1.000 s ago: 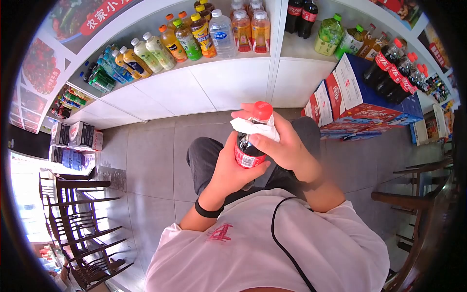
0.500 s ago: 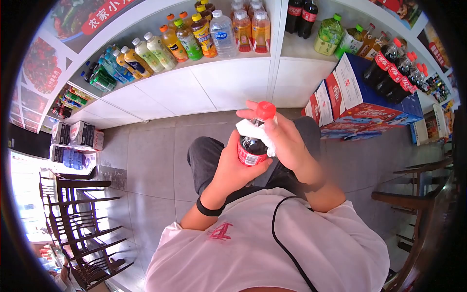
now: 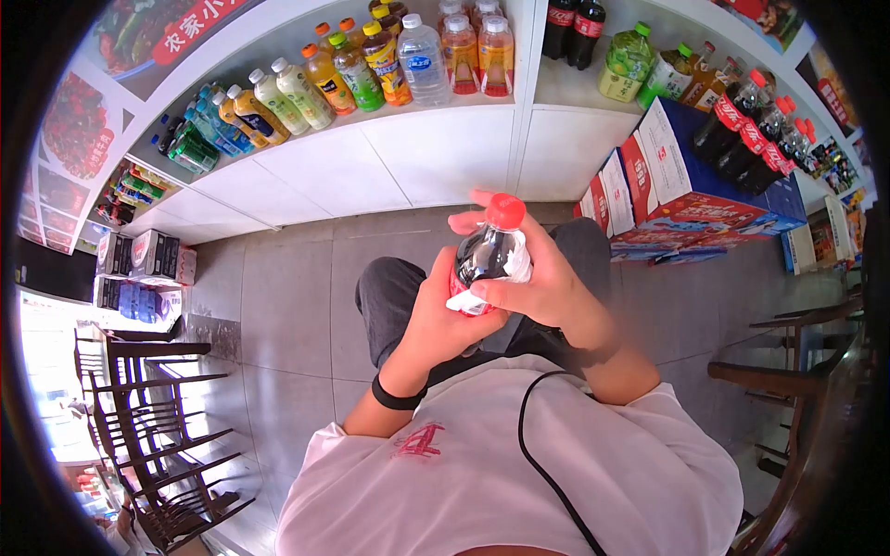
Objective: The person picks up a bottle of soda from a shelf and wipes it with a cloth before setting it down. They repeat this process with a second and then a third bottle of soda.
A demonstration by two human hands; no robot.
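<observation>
Head view: both hands [image 3: 519, 287] grip cola bottle [image 3: 487, 255], floor [image 3: 278, 287] seemingly open below.

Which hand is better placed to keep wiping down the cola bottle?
Right, probably. The right hand presses the white cloth against the dark cola bottle with a red cap, while the left hand grips the bottle's lower part from below and steadies it.

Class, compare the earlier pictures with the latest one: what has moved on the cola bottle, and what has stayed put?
The white cloth under the right hand has slid down from the bottle's neck to its lower body, baring the dark shoulder. The left hand still grips the cola bottle from below, its red cap on. The shelves are unchanged.
</observation>
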